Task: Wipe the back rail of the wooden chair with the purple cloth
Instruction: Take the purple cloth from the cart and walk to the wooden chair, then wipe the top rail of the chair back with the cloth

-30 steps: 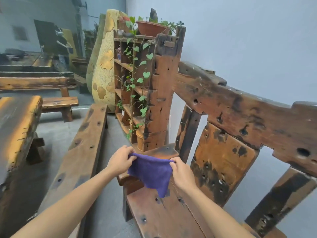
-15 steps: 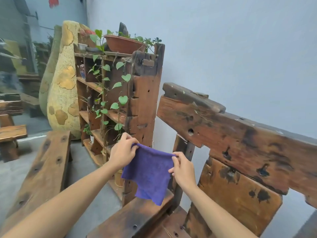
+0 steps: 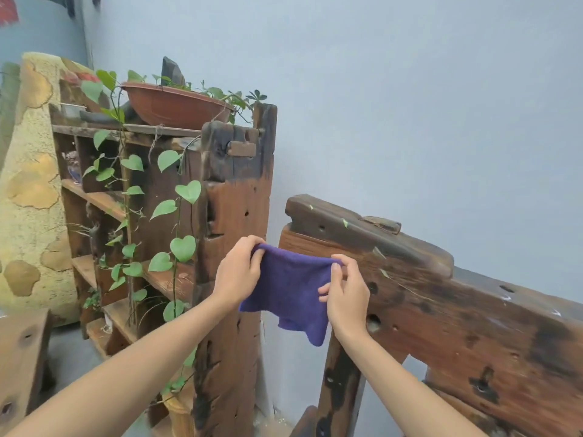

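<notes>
Purple cloth (image 3: 288, 293): stretched between left hand (image 3: 237, 272) and right hand (image 3: 346, 296), each pinching a top corner (presumably spreading it to wipe), before back rail (image 3: 441, 294) end.

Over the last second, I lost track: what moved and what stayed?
Both hands lifted the cloth from over the seat up to the left end of the back rail. The left hand and right hand kept pinching its top corners; it hangs spread, not yet wiping. The shelf is unchanged.
</notes>
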A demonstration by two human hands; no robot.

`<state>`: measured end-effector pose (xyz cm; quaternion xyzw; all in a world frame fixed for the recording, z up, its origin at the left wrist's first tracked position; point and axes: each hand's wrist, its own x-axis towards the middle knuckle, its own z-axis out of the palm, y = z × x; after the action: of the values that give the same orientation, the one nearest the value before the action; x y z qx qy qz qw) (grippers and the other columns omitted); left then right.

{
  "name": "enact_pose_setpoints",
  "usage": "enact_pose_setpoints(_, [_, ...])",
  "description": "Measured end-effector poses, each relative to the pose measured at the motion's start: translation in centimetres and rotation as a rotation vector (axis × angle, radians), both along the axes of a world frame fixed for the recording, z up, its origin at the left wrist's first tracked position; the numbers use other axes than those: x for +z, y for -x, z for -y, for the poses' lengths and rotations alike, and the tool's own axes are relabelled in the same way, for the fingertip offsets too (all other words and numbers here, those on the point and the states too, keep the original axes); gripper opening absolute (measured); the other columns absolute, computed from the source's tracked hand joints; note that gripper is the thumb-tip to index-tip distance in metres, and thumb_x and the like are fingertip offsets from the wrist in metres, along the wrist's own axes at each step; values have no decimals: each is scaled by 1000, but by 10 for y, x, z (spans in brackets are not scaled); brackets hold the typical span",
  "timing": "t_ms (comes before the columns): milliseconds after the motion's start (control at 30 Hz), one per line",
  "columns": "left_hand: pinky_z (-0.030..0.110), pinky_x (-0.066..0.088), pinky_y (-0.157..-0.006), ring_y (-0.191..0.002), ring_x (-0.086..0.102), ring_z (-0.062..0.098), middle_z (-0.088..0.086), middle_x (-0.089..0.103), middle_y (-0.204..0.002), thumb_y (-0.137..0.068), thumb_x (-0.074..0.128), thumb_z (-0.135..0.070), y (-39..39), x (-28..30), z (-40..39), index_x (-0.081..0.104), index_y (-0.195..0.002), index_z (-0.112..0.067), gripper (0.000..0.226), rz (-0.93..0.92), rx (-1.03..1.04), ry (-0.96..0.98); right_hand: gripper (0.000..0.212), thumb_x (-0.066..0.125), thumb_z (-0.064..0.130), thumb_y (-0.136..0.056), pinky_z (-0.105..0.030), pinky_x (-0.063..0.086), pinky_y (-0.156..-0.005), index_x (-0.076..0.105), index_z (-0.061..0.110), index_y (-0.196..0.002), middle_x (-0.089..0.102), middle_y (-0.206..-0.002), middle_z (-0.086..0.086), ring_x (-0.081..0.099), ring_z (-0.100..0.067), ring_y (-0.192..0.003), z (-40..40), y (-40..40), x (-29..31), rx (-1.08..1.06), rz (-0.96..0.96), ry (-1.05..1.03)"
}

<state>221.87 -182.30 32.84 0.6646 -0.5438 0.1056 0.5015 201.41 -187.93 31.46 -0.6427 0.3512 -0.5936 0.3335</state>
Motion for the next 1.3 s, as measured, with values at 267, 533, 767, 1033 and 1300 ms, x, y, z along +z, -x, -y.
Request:
enact_pose_setpoints(267, [35,44,-83,-87,50,8,-2,59,-106,-104,44,-18,-42,94,114,58,-107,-17,14,-66,-141,303,22,47,17,-109,-39,59,-88,63,21,-123,56,-112,6,72,-7,-87,68,-47,99,-230,-15,417])
enact_pose_setpoints(533, [44,53,-81,-102,63,34,10,32,-147,-101,46,-20,-42,125,205,38,-143,-18,43,7,-326,159,59,53,23,-102,-42,42,-114,35,27,-158,8,-168,-21,32,-32,-150,129,-104,127,-487,-683,571])
enact_pose_setpoints(767, [37,54,-71,-90,69,20,-5,74,-98,-97,35,-38,-42,77,247,71,-101,-22,39,351,-275,199,46,51,29,-96,-47,53,-102,65,14,-137,57,-150,-18,63,-33,-128,172,-111,77,-824,-1049,610])
enact_pose_setpoints(1033, [49,49,-104,-92,75,27,5,80,-98,-95,39,-29,-18,66,243,80,-96,-10,45,524,-177,411,35,48,27,-95,-42,58,-75,76,12,-110,78,-108,-10,74,-31,-92,176,-89,68,-963,-1000,774])
enact_pose_setpoints(1300, [52,33,-114,-125,61,30,8,67,-135,-100,30,-39,45,25,239,67,-131,-10,56,604,-205,417,47,42,30,-102,-49,47,-107,65,12,-138,64,-141,-14,63,-34,-127,174,-25,20,-1111,-927,815])
